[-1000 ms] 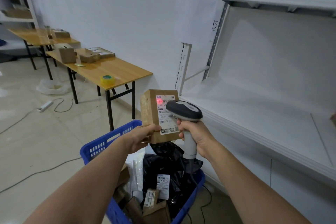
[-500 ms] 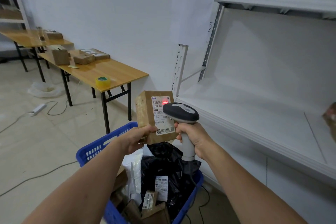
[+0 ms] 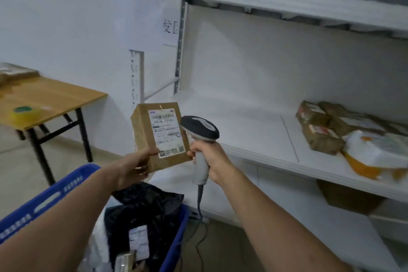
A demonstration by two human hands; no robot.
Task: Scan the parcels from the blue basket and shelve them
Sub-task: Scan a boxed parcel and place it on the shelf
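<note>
Head view: the left grip [image 3: 134, 165] holds a brown box [image 3: 161, 137] by its bottom left corner, up above the blue basket [image 3: 44, 201]. The right grip [image 3: 210, 157] is wrapped round the scanner [image 3: 199, 127], whose head is just beside the box's right edge. Behind them, the white shelf [image 3: 254, 139] has bare room on its left part. Other parcels [image 3: 320, 130] lie at its right end. A black bag [image 3: 143, 210] sits in the basket.

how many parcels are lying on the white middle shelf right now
4, at the right end of the white middle shelf: three brown cardboard parcels and one white-and-orange plastic bag. Blurry, and more may lie out of frame.
</note>
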